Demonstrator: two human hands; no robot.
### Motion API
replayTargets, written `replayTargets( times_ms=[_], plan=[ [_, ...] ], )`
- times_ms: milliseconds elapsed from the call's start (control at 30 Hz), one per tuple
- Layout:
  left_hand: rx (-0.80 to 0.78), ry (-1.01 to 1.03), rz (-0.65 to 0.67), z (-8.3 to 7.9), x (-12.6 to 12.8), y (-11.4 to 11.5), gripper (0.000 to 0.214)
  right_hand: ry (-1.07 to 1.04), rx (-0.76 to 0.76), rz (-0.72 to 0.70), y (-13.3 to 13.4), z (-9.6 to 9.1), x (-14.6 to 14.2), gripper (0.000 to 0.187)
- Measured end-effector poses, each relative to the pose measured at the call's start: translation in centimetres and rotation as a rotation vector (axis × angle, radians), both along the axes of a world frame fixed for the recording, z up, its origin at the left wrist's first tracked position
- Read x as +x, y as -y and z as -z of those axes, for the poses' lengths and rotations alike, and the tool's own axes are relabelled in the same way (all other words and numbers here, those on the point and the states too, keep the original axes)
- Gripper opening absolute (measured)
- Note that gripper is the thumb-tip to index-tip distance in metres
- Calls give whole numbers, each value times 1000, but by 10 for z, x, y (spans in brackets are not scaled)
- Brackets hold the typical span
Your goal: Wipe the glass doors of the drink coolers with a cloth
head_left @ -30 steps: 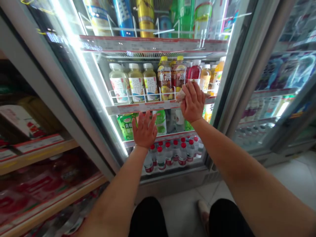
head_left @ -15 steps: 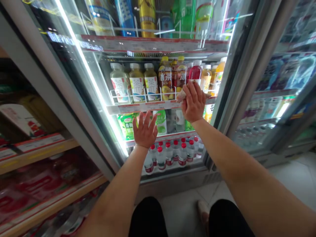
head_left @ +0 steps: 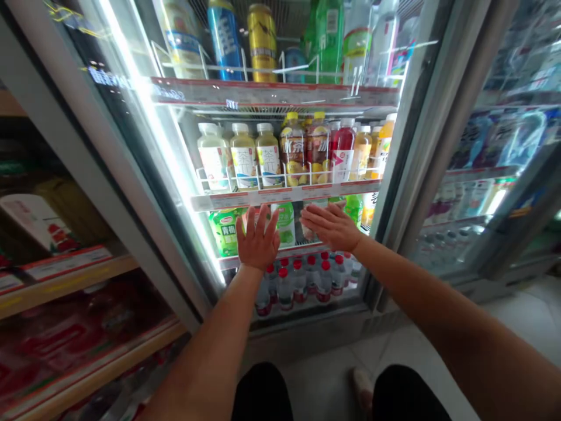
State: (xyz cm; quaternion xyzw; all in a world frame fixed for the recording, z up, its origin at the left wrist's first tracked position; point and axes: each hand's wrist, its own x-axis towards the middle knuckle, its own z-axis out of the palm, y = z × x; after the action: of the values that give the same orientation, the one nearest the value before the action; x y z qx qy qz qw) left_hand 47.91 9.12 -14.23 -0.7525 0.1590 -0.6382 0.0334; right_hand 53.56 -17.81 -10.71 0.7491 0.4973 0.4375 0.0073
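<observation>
My left hand lies with spread fingers against the glass door of a lit drinks cooler, and it holds nothing. To its right, my right hand is angled leftward, its fingers stretched and close together, pressing toward the same glass. A small pale bit of cloth shows under its fingertips; the rest is hidden by the hand. Behind the glass near my hands are a green pouch and a green-and-white package. Bottles of tea stand on the shelf above.
Small water bottles with red caps fill the cooler's bottom. Tall cans stand on the upper shelf. A metal door frame runs along the right, with another cooler beyond. Wooden shelves with packaged goods are at the left.
My right hand has slid down and slightly left over the glass, its fingers turning from upward to leftward, and less cloth shows. My left hand stays in about the same place.
</observation>
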Motion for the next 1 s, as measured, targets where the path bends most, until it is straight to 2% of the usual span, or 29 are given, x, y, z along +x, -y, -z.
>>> replayTargets(
  times_ms=[67,133,200,267,333,467,500,533,633,700,867,1000],
  plan=[
    [-12,-10,6,1,1,0,65,28,124,62,-8,-14,-1,56],
    [-11,-1,2,2,1,0,62,47,225,106,-18,-17,-2,56],
    [-9,1,-5,2,0,0,59,63,203,65,-26,-12,-3,57],
    [-3,7,-15,1,0,1,57,116,114,-36,-29,-10,-4,59],
    [6,21,-30,0,-1,1,58,179,96,-98,-29,-14,-4,61],
    [13,59,-24,-1,-1,2,61,191,406,21,-31,-28,-2,65],
    [17,62,-24,-2,-1,2,61,188,437,40,-32,-28,-3,66],
    [22,66,-25,-2,-1,2,61,191,415,36,-34,-26,-3,66],
    [36,62,-38,-3,-2,2,60,213,193,-47,-36,-15,-6,65],
    [34,61,-40,-4,-3,2,59,230,121,-81,-36,-10,-8,60],
    [22,61,-28,-3,-3,1,62,224,286,-36,-46,-5,-15,52],
    [25,58,-45,-2,-2,1,62,264,203,-122,-60,-6,-17,47]
  ],
)
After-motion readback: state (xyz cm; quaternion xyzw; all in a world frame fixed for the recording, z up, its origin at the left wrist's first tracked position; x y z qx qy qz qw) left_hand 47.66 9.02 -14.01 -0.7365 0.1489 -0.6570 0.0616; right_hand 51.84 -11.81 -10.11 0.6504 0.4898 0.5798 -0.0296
